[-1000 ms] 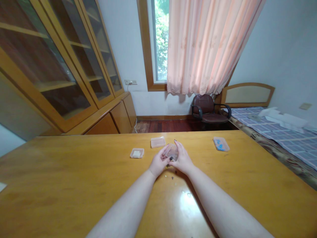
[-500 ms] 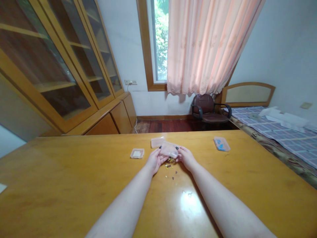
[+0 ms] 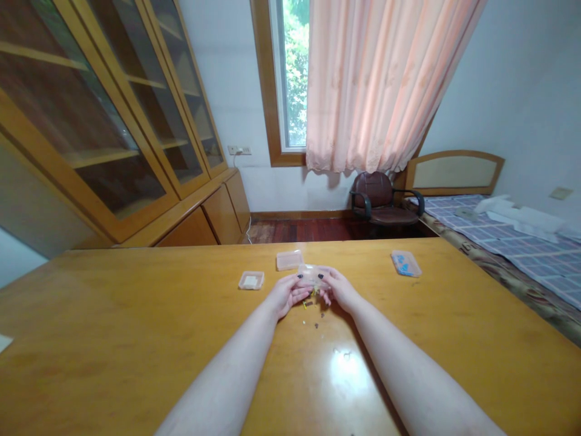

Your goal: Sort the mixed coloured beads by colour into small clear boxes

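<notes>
The wooden table [image 3: 136, 315] fills the lower half of the view, glossy, with a bright glare patch near its middle. Both forearms reach out over it.

The left hand [image 3: 285, 294] and right hand [image 3: 339, 290] meet at the table's far centre. Each closes its fingertips on one end of the small clear box [image 3: 311, 275], which sits between them just above the tabletop.

Taking that box as the dial's centre:
- a blue-filled case [image 3: 405, 263] lies well apart at 2 o'clock
- a pale lidded case [image 3: 289, 260] lies near at 11 o'clock
- a square case [image 3: 251, 280] with something white inside lies at 9 o'clock
- a scatter of tiny loose bits [image 3: 313, 307] lies on the wood at 6 o'clock, right under the fingers; they are too small to identify

The clear box looks like thin moulded plastic, so it is probably very light, stiff but easily cracked, and smooth enough to slip. Whether it is open or tilted cannot be told. Its short ends, where the fingertips already press, seem the best place to hold it, with gentle pressure. The bits would need a fine fingertip pinch.
</notes>
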Demonstrator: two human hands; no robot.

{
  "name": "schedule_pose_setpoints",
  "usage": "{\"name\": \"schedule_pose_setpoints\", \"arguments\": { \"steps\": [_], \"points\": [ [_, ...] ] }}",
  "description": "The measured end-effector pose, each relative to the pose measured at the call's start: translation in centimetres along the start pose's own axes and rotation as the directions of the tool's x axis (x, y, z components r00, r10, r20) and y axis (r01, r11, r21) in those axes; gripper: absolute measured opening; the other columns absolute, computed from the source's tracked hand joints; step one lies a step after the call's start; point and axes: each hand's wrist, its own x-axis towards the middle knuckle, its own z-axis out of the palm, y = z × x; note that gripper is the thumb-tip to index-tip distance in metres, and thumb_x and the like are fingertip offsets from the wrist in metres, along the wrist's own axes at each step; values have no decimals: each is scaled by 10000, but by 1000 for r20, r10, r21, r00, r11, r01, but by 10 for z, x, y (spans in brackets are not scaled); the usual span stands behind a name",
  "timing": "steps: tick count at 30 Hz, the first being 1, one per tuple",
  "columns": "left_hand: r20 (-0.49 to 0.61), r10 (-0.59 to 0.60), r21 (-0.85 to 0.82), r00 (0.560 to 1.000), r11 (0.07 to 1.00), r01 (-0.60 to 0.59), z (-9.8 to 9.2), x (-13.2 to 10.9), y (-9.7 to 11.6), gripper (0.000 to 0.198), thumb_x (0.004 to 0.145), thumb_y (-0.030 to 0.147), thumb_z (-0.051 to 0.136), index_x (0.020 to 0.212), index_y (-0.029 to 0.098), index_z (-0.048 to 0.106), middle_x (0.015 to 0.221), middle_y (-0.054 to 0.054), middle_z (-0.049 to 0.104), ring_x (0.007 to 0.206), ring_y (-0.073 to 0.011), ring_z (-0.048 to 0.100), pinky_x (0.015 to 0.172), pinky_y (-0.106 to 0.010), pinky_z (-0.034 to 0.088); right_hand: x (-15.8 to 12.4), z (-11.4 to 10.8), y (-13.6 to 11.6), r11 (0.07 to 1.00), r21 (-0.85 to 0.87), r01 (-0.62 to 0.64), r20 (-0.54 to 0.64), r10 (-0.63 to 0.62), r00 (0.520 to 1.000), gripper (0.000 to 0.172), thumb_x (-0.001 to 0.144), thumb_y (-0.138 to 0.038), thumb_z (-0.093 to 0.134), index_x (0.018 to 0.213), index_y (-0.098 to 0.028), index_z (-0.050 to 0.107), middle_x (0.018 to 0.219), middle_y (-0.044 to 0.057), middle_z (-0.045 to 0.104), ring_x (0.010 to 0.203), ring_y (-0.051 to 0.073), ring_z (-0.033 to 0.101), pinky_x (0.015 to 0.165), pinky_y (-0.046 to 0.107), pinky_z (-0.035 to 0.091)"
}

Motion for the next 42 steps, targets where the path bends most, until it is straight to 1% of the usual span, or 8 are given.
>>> {"name": "schedule_pose_setpoints", "arguments": {
  "steps": [6,9,14,22,27,37,40,42],
  "points": [
    [22,45,60,999,997,-47,1,-1,0,341,809,195,576,1140,115,548,895,-136,710,722,-158,697,671,-236,559,3,4,0,999,22,45,-84,-43,996,480,697,-444,642,1066,-182,483,554,-40,573,393,101,507,296,164,335],
    [89,219,194,972,953,-233,-1,-1,-1,611,766,212,630,1335,204,406,1010,-105,691,833,-173,688,780,-307,546,1,5,-2,998,27,60,-100,-57,993,481,697,-415,646,1088,-177,497,607,-19,602,414,95,513,311,161,327],
    [214,503,564,837,636,-526,-6,-1,-3,693,662,121,683,1308,247,463,1267,-81,570,1121,-209,567,1009,-376,414,-2,4,-4,998,-20,66,-33,-67,997,453,722,-420,630,1089,-169,544,598,-16,606,394,74,474,328,159,303],
    [213,709,859,672,192,-474,-25,7,40,521,714,241,675,1219,242,546,1235,-80,590,1144,-245,536,1027,-405,370,-1,2,-1,991,129,24,-89,-13,996,624,713,-546,588,1200,-197,416,669,10,662,405,120,532,400,235,412],
    [260,637,953,726,-49,-299,-38,29,62,524,734,271,673,1238,252,531,1198,-97,622,1097,-274,566,1022,-437,347,0,1,1,985,169,46,-97,-30,995,594,714,-545,606,1158,-194,425,670,14,670,422,124,546,418,239,427],
    [185,560,977,807,-194,-89,-46,44,60,522,800,298,597,1299,227,462,1328,-129,521,1224,-309,464,1073,-575,181,3,0,9,981,183,64,-96,-47,994,625,692,-545,624,1159,-171,444,672,22,670,427,127,551,423,243,429],
    [150,638,988,755,-119,-96,-42,37,56,577,747,299,648,1288,194,477,1407,-157,420,1297,-332,374,1092,-572,153,0,1,6,986,100,136,-212,-113,971,563,718,-516,594,1148,-171,480,683,21,658,427,124,536,437,257,433],
    [96,729,984,678,34,-175,-36,28,49,521,741,293,643,1234,176,522,1403,-159,419,1300,-315,374,1107,-521,190,-4,-8,-4,969,-90,232,-376,-248,893,489,748,-488,559,1117,-168,527,716,33,654,481,137,559,506,291,471]
  ]
}}
